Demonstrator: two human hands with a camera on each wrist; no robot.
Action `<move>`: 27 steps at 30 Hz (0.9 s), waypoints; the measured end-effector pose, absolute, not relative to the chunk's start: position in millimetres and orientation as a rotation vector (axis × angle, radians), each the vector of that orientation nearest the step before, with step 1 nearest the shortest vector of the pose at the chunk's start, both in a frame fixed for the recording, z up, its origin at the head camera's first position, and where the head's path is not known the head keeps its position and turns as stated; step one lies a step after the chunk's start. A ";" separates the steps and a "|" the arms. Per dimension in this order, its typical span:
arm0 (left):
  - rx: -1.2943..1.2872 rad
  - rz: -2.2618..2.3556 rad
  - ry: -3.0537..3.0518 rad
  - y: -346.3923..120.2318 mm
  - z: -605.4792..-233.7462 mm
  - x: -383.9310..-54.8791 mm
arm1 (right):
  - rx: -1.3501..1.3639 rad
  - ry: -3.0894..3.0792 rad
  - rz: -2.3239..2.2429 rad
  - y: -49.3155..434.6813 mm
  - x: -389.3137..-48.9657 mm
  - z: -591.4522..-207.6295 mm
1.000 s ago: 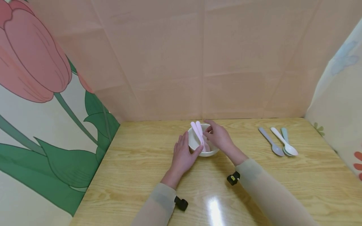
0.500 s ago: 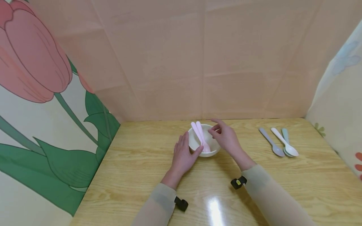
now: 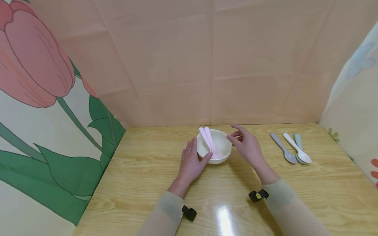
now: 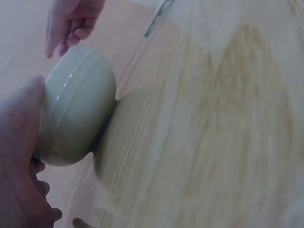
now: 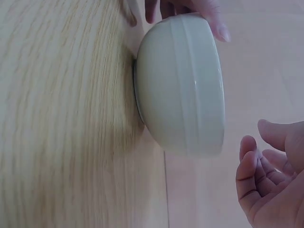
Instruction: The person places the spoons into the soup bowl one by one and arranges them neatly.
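A white bowl (image 3: 222, 148) stands upright on the wooden table. Two pink spoons (image 3: 207, 138) lean in it, handles up over the far left rim. My left hand (image 3: 191, 163) holds the bowl at its left side, thumb at the near rim and fingers along the outer wall. Just off the bowl's right rim, my right hand (image 3: 247, 144) hovers with loosely bent fingers and nothing between them. From the side, the right wrist view shows the bowl (image 5: 183, 88) apart from the right hand (image 5: 273, 175).
To the right on the table (image 3: 141, 183) lie a grey-lilac spoon (image 3: 283, 148), a white spoon (image 3: 296, 147) and a green-blue spoon (image 3: 297, 141), the white one crossing over the green-blue one. A pink cloth backdrop (image 3: 177, 65) rises behind the table's far edge.
My right hand has drawn away to the right, from beside the pink spoons over the bowl to just outside its rim. The left hand and the bowl stay put.
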State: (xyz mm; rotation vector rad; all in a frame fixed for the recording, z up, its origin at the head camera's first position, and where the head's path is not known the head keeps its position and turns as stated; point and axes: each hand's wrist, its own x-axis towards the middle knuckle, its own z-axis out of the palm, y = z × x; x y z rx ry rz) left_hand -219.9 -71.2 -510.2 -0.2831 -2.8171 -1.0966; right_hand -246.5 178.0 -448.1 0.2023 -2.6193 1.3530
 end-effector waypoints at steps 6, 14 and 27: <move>-0.284 -1.101 -2.816 -71.4 -510.4 -219.2 | 0.175 -2.596 1.349 192.0 -239.8 -450.0; -0.291 -1.101 -2.799 -71.4 -512.2 -221.0 | 0.139 -2.579 1.308 210.4 -233.8 -450.8; -0.276 -1.085 -2.822 -71.4 -513.6 -222.3 | 0.085 -2.584 1.219 247.1 -228.1 -453.2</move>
